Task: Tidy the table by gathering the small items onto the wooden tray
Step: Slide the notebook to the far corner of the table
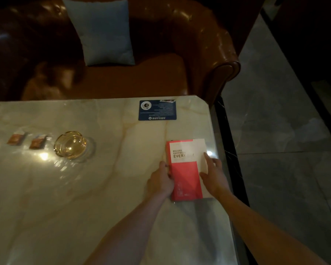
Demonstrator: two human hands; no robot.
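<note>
Both hands, the left hand (160, 181) and right hand (214, 175), grip the edges of the red-and-white paperback notebook (186, 169) lying near the glossy marble table's (84, 188) right edge, where it could slide off.

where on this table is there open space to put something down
Widest bare marble lies near you, below the glass ashtray and left of the left hand. Another patch sits between ashtray and red notebook. Crowded: the left row with two small packets, and the notebook corner.
</note>
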